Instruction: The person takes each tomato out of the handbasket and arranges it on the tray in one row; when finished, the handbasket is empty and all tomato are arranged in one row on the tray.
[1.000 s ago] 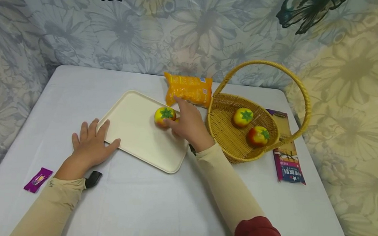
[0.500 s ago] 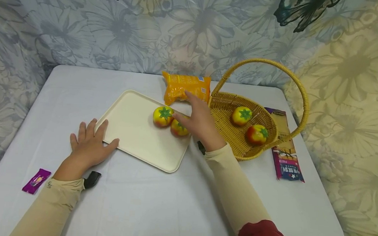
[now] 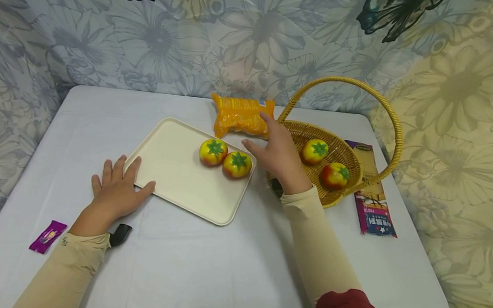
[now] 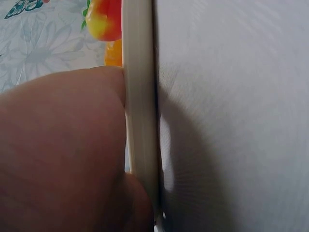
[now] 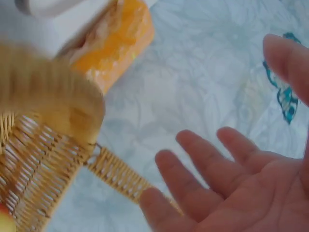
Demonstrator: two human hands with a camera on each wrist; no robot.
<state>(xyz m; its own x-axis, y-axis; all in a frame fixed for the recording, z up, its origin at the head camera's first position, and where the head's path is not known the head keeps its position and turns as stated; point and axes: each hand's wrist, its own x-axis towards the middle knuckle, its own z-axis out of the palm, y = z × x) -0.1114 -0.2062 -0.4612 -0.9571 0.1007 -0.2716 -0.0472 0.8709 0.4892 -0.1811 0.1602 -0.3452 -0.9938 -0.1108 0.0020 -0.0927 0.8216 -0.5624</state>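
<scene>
My left hand [image 3: 117, 192] rests spread at the near left corner of a cream tray [image 3: 176, 177], thumb and fingertips at its rim; the left wrist view shows the tray's edge [image 4: 140, 96] beside the hand. Two yellow-red fruits with green leafy tops, one [image 3: 213, 151] and another [image 3: 237, 165], sit side by side at the tray's right end. My right hand [image 3: 282, 159] holds nothing and overlaps the left side of a wicker basket [image 3: 300, 181], its fingers extended. Inside the basket lie two similar fruits, one [image 3: 315, 151] and another [image 3: 335, 175].
An orange snack packet [image 3: 242, 115] lies behind the tray. A long pasta packet [image 3: 372, 196] sits right of the basket, partly behind it. The basket's tall handle [image 3: 396, 121] arches upward. A small purple wrapped packet [image 3: 48, 236] lies at the left of the white table [image 3: 178, 268].
My right hand has let go of the right-hand fruit on the tray and drawn away to the right, toward the basket. My left hand stays at the tray's corner.
</scene>
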